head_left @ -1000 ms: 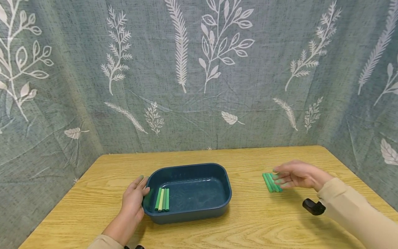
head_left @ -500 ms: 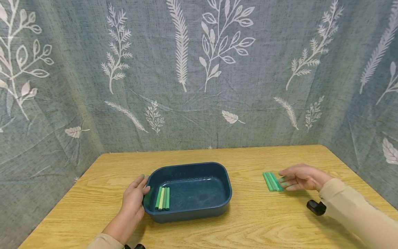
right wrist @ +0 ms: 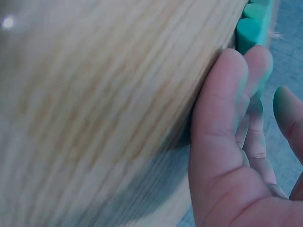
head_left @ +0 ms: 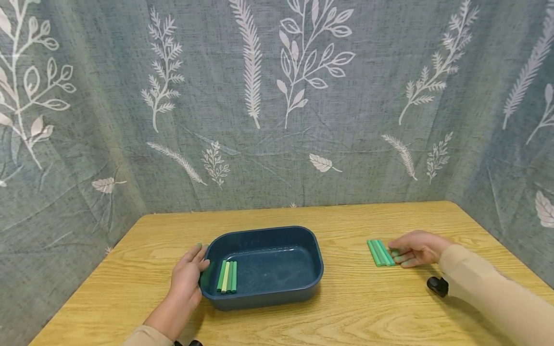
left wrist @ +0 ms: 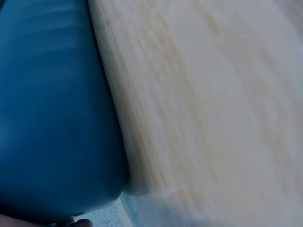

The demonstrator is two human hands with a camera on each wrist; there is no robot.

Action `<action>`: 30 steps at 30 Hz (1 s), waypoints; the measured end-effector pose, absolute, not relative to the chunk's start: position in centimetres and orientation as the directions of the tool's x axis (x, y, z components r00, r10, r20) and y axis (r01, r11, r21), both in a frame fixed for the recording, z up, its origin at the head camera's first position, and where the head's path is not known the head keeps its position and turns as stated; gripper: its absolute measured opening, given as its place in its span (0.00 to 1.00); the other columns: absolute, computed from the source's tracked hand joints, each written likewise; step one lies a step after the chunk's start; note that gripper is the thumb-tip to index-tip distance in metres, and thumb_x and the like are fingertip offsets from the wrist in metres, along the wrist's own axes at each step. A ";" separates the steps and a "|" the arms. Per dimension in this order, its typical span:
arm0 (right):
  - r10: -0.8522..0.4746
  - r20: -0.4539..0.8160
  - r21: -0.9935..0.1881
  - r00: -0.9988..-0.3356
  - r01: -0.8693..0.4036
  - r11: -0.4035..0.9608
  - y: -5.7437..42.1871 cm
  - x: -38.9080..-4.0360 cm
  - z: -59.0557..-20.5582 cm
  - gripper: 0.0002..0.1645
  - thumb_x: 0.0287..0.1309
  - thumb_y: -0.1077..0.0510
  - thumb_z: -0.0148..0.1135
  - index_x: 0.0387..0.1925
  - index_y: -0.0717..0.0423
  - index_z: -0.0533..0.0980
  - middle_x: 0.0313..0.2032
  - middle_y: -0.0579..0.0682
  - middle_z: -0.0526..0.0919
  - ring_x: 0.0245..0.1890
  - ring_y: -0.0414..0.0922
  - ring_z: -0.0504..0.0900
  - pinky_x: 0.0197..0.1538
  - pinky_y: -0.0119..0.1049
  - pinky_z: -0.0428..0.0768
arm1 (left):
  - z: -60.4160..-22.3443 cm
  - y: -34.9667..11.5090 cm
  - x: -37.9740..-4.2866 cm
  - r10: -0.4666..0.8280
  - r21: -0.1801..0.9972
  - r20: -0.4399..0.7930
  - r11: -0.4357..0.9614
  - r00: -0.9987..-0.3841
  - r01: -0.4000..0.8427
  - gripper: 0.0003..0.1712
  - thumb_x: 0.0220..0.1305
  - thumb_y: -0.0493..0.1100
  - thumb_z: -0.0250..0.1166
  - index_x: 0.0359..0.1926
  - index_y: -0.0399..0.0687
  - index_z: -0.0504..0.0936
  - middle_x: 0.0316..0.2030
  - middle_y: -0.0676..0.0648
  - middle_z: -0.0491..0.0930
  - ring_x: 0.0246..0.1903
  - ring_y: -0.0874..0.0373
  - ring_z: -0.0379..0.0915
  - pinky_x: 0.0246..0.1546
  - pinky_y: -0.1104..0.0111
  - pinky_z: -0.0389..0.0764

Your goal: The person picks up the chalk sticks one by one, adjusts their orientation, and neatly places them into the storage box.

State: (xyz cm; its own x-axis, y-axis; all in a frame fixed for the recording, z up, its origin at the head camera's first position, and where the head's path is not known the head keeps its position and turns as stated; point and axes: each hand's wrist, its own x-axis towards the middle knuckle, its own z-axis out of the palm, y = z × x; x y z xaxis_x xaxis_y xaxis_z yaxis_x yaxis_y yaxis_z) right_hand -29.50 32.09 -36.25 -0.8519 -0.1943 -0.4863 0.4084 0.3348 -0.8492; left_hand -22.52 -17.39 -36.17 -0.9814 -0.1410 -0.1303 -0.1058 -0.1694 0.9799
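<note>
My left hand [head_left: 186, 274] holds the left end of a dark blue tray [head_left: 281, 302], its thumb at the rim and its fingers along the outside wall. Inside the tray's left end lie several chalk-like sticks [head_left: 232, 278], green but for one pale yellow-green. Away to the right, more green chalk-like sticks [head_left: 381, 253] lie side by side on the table. At their right edge is my right hand [head_left: 421, 249]. The right wrist view has its fingers [right wrist: 218, 104] stretched out at the end of the nearest green stick [right wrist: 248, 34], thumb standing apart. Green marks the fingertips.
A wood-grain table [head_left: 342, 307] carries everything. Behind and on both sides hangs a blue-grey curtain [head_left: 268, 178] with white leaf prints. A black wrist-camera part [head_left: 438, 287] sits below the right sleeve [head_left: 484, 288].
My right hand has drawn back from over the green sticks to their right side, so more of them shows, and its fingers have bent in slightly. The left hand and tray stay put.
</note>
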 end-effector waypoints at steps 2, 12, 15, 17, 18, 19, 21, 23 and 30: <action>-0.177 -0.498 -0.837 -0.849 0.418 0.352 31.8 -29.7 -36.3 0.13 0.71 0.58 0.53 0.35 0.58 0.80 0.23 0.47 0.79 0.24 0.39 0.81 0.33 0.32 0.82 | -36.2 -17.3 -22.6 -0.142 0.980 -0.133 -0.170 -0.981 -0.108 0.35 0.74 0.27 0.39 0.76 0.38 0.36 0.75 0.36 0.39 0.73 0.44 0.28 0.71 0.55 0.43; -0.108 -0.519 -0.766 -0.848 0.405 0.499 30.6 -30.1 -36.1 0.15 0.68 0.57 0.57 0.24 0.57 0.76 0.19 0.46 0.77 0.18 0.36 0.76 0.28 0.29 0.79 | -36.3 -17.3 -22.7 -0.141 0.980 -0.130 -0.168 -0.981 -0.106 0.36 0.73 0.26 0.39 0.76 0.39 0.36 0.75 0.38 0.38 0.73 0.45 0.27 0.72 0.56 0.42; -0.104 -0.522 -0.759 -0.847 0.406 0.509 30.4 -30.3 -36.1 0.15 0.67 0.58 0.58 0.23 0.57 0.76 0.19 0.46 0.77 0.18 0.36 0.74 0.27 0.28 0.79 | -36.3 -17.4 -22.7 -0.135 0.979 -0.133 -0.170 -0.982 -0.109 0.36 0.74 0.27 0.39 0.76 0.40 0.35 0.75 0.38 0.37 0.73 0.45 0.26 0.72 0.56 0.42; -0.106 -0.526 -0.760 -0.844 0.410 0.504 30.4 -30.4 -36.2 0.14 0.67 0.59 0.58 0.24 0.58 0.76 0.18 0.46 0.76 0.17 0.36 0.74 0.27 0.28 0.78 | -36.4 -17.5 -22.7 -0.129 0.979 -0.132 -0.169 -0.983 -0.110 0.36 0.74 0.27 0.39 0.76 0.40 0.33 0.75 0.38 0.36 0.73 0.45 0.25 0.72 0.55 0.42; -0.108 -0.529 -0.762 -0.842 0.415 0.497 30.4 -30.4 -36.2 0.14 0.68 0.59 0.57 0.24 0.58 0.76 0.18 0.46 0.76 0.17 0.36 0.74 0.27 0.28 0.78 | -36.5 -17.5 -22.6 -0.128 0.980 -0.132 -0.167 -0.983 -0.110 0.36 0.74 0.27 0.39 0.76 0.40 0.33 0.75 0.38 0.36 0.73 0.45 0.24 0.72 0.55 0.41; -0.110 -0.531 -0.767 -0.840 0.421 0.485 30.5 -30.5 -36.3 0.14 0.68 0.59 0.57 0.24 0.58 0.75 0.18 0.46 0.76 0.17 0.36 0.74 0.26 0.27 0.78 | -36.5 -17.6 -22.6 -0.124 0.979 -0.132 -0.169 -0.984 -0.110 0.36 0.74 0.27 0.38 0.76 0.40 0.32 0.75 0.38 0.35 0.73 0.44 0.23 0.72 0.55 0.42; -0.109 -0.537 -0.772 -0.836 0.435 0.463 30.7 -30.6 -36.3 0.15 0.69 0.59 0.56 0.24 0.58 0.75 0.17 0.46 0.75 0.17 0.36 0.73 0.26 0.27 0.77 | -36.5 -17.6 -22.6 -0.119 0.980 -0.131 -0.167 -0.984 -0.110 0.36 0.74 0.27 0.38 0.75 0.40 0.32 0.75 0.38 0.35 0.73 0.44 0.23 0.72 0.55 0.42; -0.110 -0.542 -0.775 -0.833 0.445 0.449 30.8 -30.6 -36.3 0.16 0.69 0.58 0.55 0.24 0.58 0.74 0.17 0.46 0.75 0.16 0.35 0.73 0.26 0.27 0.76 | -36.5 -17.5 -22.6 -0.116 0.980 -0.132 -0.165 -0.984 -0.112 0.36 0.74 0.27 0.38 0.75 0.40 0.32 0.75 0.38 0.34 0.73 0.44 0.23 0.72 0.55 0.42; -0.102 -0.523 -0.752 -0.846 0.402 0.522 30.5 -30.6 -36.0 0.16 0.68 0.57 0.58 0.23 0.57 0.73 0.16 0.45 0.71 0.16 0.36 0.68 0.24 0.27 0.72 | -36.5 -17.5 -22.7 -0.103 0.977 -0.134 -0.181 -0.986 -0.114 0.36 0.75 0.27 0.38 0.75 0.40 0.31 0.75 0.38 0.33 0.73 0.44 0.22 0.72 0.55 0.43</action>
